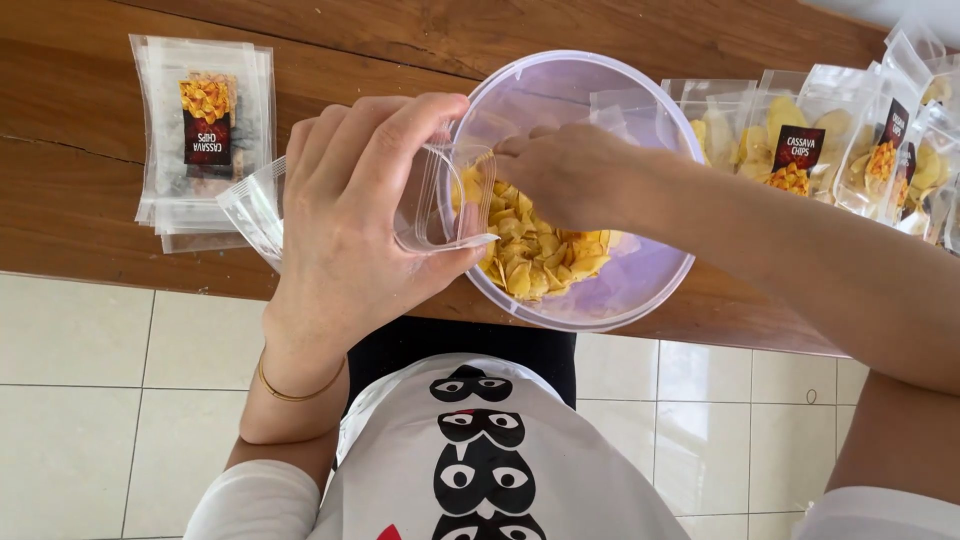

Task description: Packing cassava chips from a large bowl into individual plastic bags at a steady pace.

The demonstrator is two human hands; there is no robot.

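Observation:
My left hand holds a clear plastic pouch open at the rim of a large clear round tub. The tub stands on a wooden table and holds yellow chips. My right hand is inside the tub, fingers pinched on chips right at the pouch's mouth. A thin bracelet circles my left wrist.
A stack of empty clear pouches with dark labels lies on the wooden table at the far left. Several filled chip pouches stand in a row at the right. Pale tiled floor shows below the table edge.

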